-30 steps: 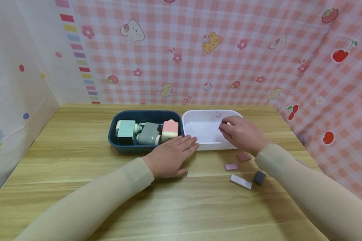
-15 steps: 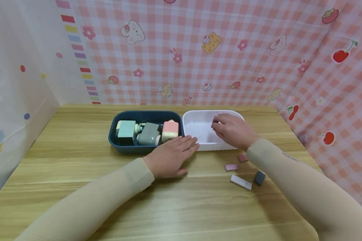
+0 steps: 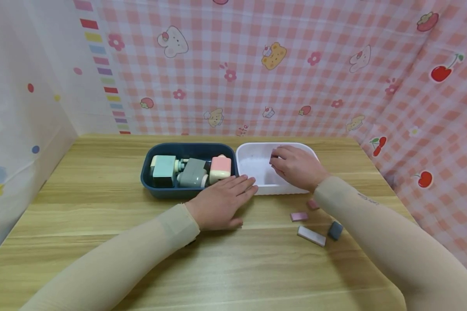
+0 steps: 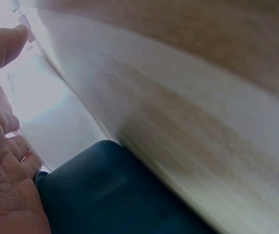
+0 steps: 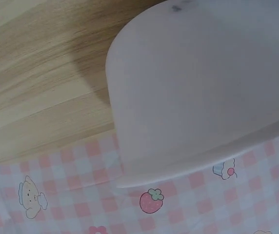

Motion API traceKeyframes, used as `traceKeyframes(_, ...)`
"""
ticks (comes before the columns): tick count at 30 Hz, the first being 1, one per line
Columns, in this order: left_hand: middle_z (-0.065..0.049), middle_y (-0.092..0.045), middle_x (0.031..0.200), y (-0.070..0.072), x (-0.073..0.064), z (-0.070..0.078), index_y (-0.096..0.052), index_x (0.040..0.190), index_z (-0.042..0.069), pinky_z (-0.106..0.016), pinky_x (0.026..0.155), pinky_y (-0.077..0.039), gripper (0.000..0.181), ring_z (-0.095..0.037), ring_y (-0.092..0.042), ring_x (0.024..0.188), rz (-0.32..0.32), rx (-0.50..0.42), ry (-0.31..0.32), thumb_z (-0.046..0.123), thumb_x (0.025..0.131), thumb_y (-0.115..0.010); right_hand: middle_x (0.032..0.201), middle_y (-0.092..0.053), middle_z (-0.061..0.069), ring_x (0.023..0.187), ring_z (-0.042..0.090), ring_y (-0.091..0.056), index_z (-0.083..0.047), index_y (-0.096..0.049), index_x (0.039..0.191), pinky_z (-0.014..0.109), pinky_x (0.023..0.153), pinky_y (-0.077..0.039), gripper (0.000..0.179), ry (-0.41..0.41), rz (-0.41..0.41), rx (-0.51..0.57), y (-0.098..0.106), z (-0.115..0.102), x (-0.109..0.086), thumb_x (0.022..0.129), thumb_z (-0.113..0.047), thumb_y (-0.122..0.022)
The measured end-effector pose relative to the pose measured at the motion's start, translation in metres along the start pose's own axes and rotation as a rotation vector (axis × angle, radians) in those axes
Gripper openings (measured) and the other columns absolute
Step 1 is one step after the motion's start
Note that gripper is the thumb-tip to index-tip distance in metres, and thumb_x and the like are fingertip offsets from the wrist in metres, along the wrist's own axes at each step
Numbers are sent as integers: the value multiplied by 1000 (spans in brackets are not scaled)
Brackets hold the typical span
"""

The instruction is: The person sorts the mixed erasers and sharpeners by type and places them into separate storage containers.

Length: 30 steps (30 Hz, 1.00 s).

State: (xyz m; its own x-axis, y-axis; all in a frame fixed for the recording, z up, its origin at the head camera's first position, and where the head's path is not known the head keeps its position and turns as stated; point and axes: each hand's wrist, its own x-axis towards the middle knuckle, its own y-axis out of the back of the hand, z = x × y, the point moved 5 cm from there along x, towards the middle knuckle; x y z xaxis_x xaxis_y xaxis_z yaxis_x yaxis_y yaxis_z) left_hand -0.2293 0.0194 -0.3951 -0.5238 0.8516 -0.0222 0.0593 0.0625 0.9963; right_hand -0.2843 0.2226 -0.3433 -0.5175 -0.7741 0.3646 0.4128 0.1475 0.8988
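Observation:
My right hand point(image 3: 300, 167) is over the white bin point(image 3: 284, 188), its fingertips pinched around a small pink block point(image 3: 274, 155), mostly hidden by the fingers. In the right wrist view only the edge of that hand shows, beside the white bin's wall point(image 5: 193, 92). My left hand point(image 3: 222, 203) lies palm down with straight fingers at the front, where the navy bin point(image 3: 155, 192) and the white bin meet. The left wrist view shows its fingers along the navy bin's side point(image 4: 115, 195). Inside the navy bin sit a mint boxy thing point(image 3: 165, 166), a grey one point(image 3: 193, 173) and a pink-and-cream one point(image 3: 220, 168).
In front of the white bin lie a pink block point(image 3: 299, 217), a reddish-pink block point(image 3: 313, 204) partly behind the right sleeve, a long whitish block point(image 3: 311, 236) and a dark grey block point(image 3: 335, 230). A checked cloth point(image 3: 233, 56) hangs behind the wooden table point(image 3: 233, 276).
My right hand has moved left, farther over the white bin, with the small pink block at its fingertips. The left hand and the things in the navy bin have stayed put.

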Motion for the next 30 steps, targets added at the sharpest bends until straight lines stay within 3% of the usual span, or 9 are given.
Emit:
traceKeyframes(13,-6,-21,177,0,-1,0,-26,169,15,-40,135,-16,89,-24,-18,165,1,10,-3,58,100,-62,112,-74,11,113,31,-71,-4,-78,106,43,104,-58,12,14,-28,21,-3,-6,8,94,-9,-78)
traceKeyframes(30,-6,-20,177,0,-1,0,-25,169,15,-40,135,-16,90,-24,-17,165,-2,13,-6,59,100,-62,120,-74,13,120,30,-69,-5,-78,110,46,112,-54,16,-7,-125,39,-13,-12,19,96,-12,-77)
